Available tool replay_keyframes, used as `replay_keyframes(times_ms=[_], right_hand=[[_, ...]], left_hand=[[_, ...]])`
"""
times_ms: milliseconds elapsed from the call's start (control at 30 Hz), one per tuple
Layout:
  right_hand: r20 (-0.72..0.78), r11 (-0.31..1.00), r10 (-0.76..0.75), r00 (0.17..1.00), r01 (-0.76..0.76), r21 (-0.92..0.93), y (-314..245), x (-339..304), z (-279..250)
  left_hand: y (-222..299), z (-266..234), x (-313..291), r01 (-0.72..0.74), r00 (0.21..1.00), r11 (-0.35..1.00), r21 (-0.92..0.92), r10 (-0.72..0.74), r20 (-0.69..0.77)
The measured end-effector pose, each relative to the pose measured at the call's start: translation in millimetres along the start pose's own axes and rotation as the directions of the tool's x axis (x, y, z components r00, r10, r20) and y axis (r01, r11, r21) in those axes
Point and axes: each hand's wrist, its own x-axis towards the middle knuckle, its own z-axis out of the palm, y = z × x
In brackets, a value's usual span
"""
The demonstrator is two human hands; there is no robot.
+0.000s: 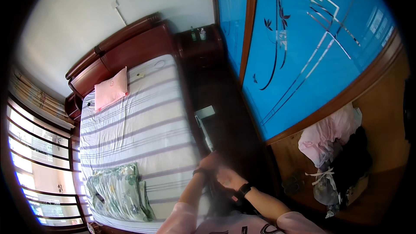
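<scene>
A flat mop with a pale rectangular head and a light handle reaches out over the dark floor beside the bed. My left hand, a dark band on its wrist, is closed around the handle's near end. Close by on the right is my right hand, wearing a dark watch. Its fingers are blurred, so their grip does not show. What lies below both hands is dark and smeared.
On my left stands a bed with a striped sheet, a pink pillow and a folded green patterned quilt. Blue sliding doors border the right. Clothes are heaped near dark slippers. A nightstand holds small bottles.
</scene>
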Motion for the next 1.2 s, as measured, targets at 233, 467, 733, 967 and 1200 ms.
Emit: replay_keyframes(times_ms=[233, 467, 733, 967, 1200], right_hand=[[0.147, 0.988, 0.106, 0.983, -0.121, 0.097, 72, -66, -46], [0.09, 0.958, 0.012, 0.996, -0.037, 0.284, 149, -131, -138], [0.04, 0.76, -0.539, 0.842, 0.506, -0.407, 185, -259, -137], [0.161, 0.938, -0.108, 0.981, 0.047, 0.343, 284, -280, -189], [0.206, 0.917, -0.241, 0.948, 0.152, 0.369, 343, -385, -157]], left_hand=[[17, 113, -37, 0.019, 0.972, 0.967, -0.256, -0.078, -0.223], [185, 132, -62, 0.248, 0.928, 0.73, -0.637, -0.367, -0.06], [187, 280, -82, 0.053, 0.968, 0.95, -0.309, -0.124, -0.217], [238, 328, -128, -0.002, 0.986, 0.998, -0.061, -0.009, -0.165], [340, 336, -216, 0.139, 0.99, 0.99, -0.032, -0.138, 0.031]])
